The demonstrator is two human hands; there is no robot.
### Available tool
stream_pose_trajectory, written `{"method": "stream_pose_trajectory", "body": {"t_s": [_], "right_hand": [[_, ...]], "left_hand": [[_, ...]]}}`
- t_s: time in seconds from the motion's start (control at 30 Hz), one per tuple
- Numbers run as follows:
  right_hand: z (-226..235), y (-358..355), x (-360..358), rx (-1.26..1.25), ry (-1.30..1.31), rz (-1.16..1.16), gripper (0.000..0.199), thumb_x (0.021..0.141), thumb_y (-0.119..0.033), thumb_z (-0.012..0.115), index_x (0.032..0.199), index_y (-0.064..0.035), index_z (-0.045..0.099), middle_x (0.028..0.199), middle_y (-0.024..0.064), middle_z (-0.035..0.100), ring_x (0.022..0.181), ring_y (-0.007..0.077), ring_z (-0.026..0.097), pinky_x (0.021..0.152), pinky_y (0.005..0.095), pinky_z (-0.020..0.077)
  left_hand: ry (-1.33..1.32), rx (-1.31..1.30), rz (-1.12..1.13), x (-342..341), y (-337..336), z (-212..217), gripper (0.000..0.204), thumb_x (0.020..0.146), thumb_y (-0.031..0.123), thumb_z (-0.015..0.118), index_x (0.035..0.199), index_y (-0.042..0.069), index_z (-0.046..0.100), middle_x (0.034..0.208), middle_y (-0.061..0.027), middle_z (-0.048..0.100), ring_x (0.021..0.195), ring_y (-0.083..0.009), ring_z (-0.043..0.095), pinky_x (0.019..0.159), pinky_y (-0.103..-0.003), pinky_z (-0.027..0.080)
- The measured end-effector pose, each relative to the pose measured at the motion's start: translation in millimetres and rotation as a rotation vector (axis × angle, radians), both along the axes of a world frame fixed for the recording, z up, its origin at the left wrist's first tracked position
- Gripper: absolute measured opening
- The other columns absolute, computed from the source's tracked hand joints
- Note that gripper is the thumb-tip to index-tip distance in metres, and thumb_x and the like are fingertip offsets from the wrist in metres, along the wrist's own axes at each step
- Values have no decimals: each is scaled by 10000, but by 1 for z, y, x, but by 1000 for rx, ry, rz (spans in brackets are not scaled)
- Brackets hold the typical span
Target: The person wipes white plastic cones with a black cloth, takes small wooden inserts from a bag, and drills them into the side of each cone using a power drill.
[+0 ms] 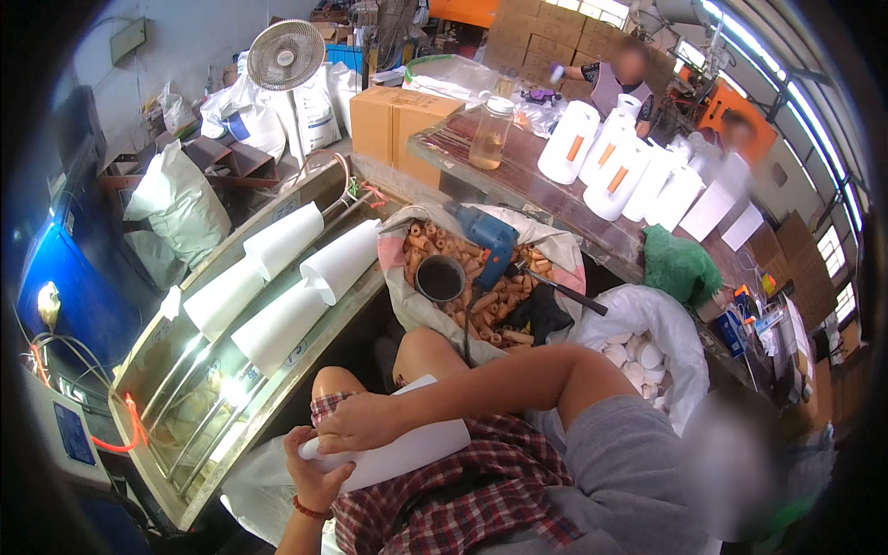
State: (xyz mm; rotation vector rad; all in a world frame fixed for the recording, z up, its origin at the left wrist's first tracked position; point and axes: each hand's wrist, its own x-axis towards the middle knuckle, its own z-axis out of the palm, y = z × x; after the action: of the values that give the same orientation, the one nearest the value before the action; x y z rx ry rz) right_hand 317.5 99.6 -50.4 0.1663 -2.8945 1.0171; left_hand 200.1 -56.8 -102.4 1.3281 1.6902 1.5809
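Note:
I sit with a white rolled sheet (412, 450) lying across my lap on plaid shorts (462, 504). My left hand (317, 478), a red band at its wrist, grips the roll's left end from below. My right hand (359, 422) reaches across from the right and presses down on top of the same roll. Just ahead on my left, several white paper cones (280, 242) lie side by side on a metal machine frame (217, 435).
A sack (407, 305) ahead holds brown short tubes, a black bowl (440, 278) and a blue drill (490, 239). A bag of white caps (638, 356) sits right. Behind are a table (527, 180) with white jugs (569, 141), a glass jar, a cardboard box (393, 125), a fan and other people.

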Motion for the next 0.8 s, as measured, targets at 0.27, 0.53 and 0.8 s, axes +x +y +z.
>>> {"method": "stream_pose_trajectory", "body": {"t_s": [0.27, 0.53, 0.8], "right_hand": [[30, 41, 155, 59, 332, -819, 197, 847, -184, 586, 998, -63, 621, 1002, 126, 616, 896, 279, 602, 748, 382, 480], [-109, -7, 479, -32, 207, -1920, 360, 800, -159, 631, 1122, -35, 529, 1025, 118, 577, 939, 235, 569, 813, 338, 466], [-164, 38, 598, 470, -349, -2569, 666, 712, -471, 692, 1149, 6, 531, 1141, 202, 572, 1090, 358, 523, 910, 444, 414]], "left_hand": [[435, -219, -90, -26, 14, 22, 342, 630, 44, 768, 917, 29, 583, 828, -115, 626, 777, -283, 619, 708, -351, 482], [818, -347, -401, 0, 58, 77, 280, 711, 176, 738, 913, 49, 593, 768, -135, 624, 692, -331, 602, 598, -394, 468], [889, -495, -388, 14, 79, 99, 218, 772, 172, 686, 911, 31, 594, 703, -130, 624, 612, -264, 617, 565, -362, 484]]}}
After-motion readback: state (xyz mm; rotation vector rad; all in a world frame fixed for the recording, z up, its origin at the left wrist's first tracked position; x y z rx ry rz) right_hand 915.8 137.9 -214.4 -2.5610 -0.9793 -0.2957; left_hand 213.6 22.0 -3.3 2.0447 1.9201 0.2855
